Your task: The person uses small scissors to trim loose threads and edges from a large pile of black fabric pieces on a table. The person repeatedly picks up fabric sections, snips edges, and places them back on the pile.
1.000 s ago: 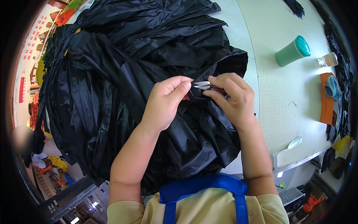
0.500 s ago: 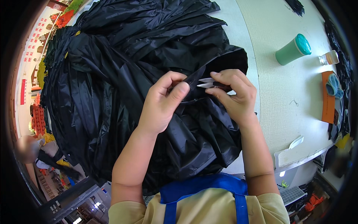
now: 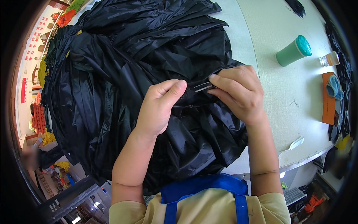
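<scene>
A big heap of shiny black fabric (image 3: pixel 112 86) is spread before me, gathered into folds. My left hand (image 3: pixel 158 102) pinches an edge of it between thumb and fingers near the middle. Just to the right, my right hand (image 3: pixel 238 89) is closed around small thread snips (image 3: pixel 203 88), whose metal blades point left toward the pinched edge. The blades lie close together against the black fabric. Most of the snips' body is hidden in my palm. Some fabric also bunches up under and behind the right fingers.
On the pale table (image 3: pixel 272 97) at the right stand a green tumbler (image 3: pixel 292 51) and a small glass jar (image 3: pixel 328 59). An orange box (image 3: pixel 328 100) with a blue cloth (image 3: pixel 334 86) on it lies nearer. Another person's blurred shape is at the far left.
The snips' blades have gone from spread to nearly together. My right hand has shifted slightly right and its fingers have curled, drawing the fabric edge taut; the opening in the cloth has flattened.
</scene>
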A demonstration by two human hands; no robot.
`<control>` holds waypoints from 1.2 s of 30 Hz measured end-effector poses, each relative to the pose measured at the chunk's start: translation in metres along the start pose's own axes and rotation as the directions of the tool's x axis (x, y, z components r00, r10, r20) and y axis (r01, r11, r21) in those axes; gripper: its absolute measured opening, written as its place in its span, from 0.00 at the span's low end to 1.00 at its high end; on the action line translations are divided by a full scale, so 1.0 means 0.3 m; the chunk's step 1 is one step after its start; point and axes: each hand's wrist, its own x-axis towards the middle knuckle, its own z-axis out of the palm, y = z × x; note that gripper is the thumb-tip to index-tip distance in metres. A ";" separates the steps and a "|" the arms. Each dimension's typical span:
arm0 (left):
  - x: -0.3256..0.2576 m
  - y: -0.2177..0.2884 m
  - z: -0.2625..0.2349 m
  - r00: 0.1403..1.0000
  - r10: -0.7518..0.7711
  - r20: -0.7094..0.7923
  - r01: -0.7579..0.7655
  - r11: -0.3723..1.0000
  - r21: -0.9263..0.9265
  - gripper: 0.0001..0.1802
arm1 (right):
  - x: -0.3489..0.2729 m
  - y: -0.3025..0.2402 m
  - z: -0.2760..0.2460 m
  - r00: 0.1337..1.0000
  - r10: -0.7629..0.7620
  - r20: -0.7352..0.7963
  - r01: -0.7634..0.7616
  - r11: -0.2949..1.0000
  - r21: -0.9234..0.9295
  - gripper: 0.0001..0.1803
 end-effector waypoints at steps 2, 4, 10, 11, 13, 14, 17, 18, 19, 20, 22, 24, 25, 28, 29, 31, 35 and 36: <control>0.001 -0.003 0.002 1.000 0.000 0.015 -0.001 1.000 0.016 0.14 | 0.003 -0.006 0.011 1.000 0.006 0.001 -0.006 0.999 0.054 0.18; 0.000 -0.003 0.010 1.000 -0.001 0.010 0.000 0.999 0.033 0.15 | -0.007 -0.008 0.022 1.000 0.019 0.010 -0.019 0.999 0.051 0.18; 0.000 -0.004 0.004 0.999 -0.022 0.040 0.015 0.983 0.184 0.11 | -0.026 -0.007 0.020 0.989 0.148 -0.003 -0.139 0.940 0.312 0.16; -0.003 -0.001 -0.004 0.997 -0.033 0.071 0.006 0.936 0.352 0.13 | -0.036 -0.001 0.026 0.974 0.225 -0.023 -0.192 0.876 0.442 0.15; -0.012 0.025 -0.002 0.973 -0.137 0.188 -0.049 0.668 0.743 0.23 | -0.057 0.036 0.030 0.755 0.652 -0.069 -0.442 0.584 0.681 0.15; -0.014 -0.021 -0.024 0.917 -0.220 0.333 -0.209 0.445 0.871 0.26 | -0.048 0.084 0.032 0.653 0.749 -0.111 -0.497 0.535 0.683 0.16; 0.011 -0.094 -0.033 0.644 -0.671 0.367 -0.399 0.114 0.910 0.24 | -0.151 0.242 0.128 0.619 0.764 0.181 -0.766 0.535 0.357 0.14; 0.030 -0.105 -0.053 0.570 -0.721 0.393 -0.444 0.132 0.886 0.23 | -0.188 0.225 0.161 0.512 0.762 0.397 -0.858 0.440 0.264 0.14; 0.075 -0.071 -0.079 0.525 -0.700 0.484 -0.364 0.329 0.871 0.20 | -0.190 0.166 0.174 0.517 0.663 0.542 -0.847 0.489 0.209 0.15; 0.135 -0.032 -0.087 0.559 -0.617 0.554 -0.300 0.472 0.829 0.17 | -0.212 0.111 0.193 0.674 0.473 0.567 -0.707 0.634 0.312 0.14; 0.273 -0.006 -0.085 0.854 -0.192 0.484 -0.391 0.378 0.839 0.12 | -0.270 0.033 0.230 0.706 0.291 0.646 -0.598 0.734 0.323 0.24; 0.383 0.005 -0.055 0.876 0.227 0.426 -0.438 0.002 0.899 0.16 | -0.274 -0.029 0.246 0.756 0.242 0.607 -0.515 0.793 0.325 0.25; 0.437 -0.025 -0.038 0.876 0.304 0.373 -0.298 -0.267 0.917 0.18 | -0.277 -0.043 0.247 0.758 0.241 0.606 -0.513 0.793 0.328 0.25; 0.614 -0.200 -0.152 0.925 0.260 0.277 -0.135 -0.456 0.880 0.18 | -0.279 -0.034 0.231 0.689 0.355 0.632 -0.666 0.653 0.360 0.20; 0.615 -0.181 -0.145 0.928 0.258 0.269 -0.194 -0.281 0.940 0.17 | -0.283 -0.014 0.218 0.624 0.444 0.643 -0.767 0.502 0.399 0.19; 0.537 -0.096 -0.104 0.937 0.234 0.257 -0.284 0.086 0.955 0.14 | -0.298 0.042 0.183 0.418 0.692 0.589 -0.869 0.116 0.480 0.21; 0.253 -0.016 -0.118 0.943 0.093 0.320 -0.326 0.460 0.826 0.08 | -0.290 0.191 0.139 0.331 0.724 0.605 -0.210 -0.568 0.796 0.26; 0.206 -0.023 -0.133 0.945 -0.016 0.328 -0.277 0.499 0.821 0.08 | -0.316 0.216 0.132 0.540 0.594 0.596 -0.032 -0.693 0.720 0.25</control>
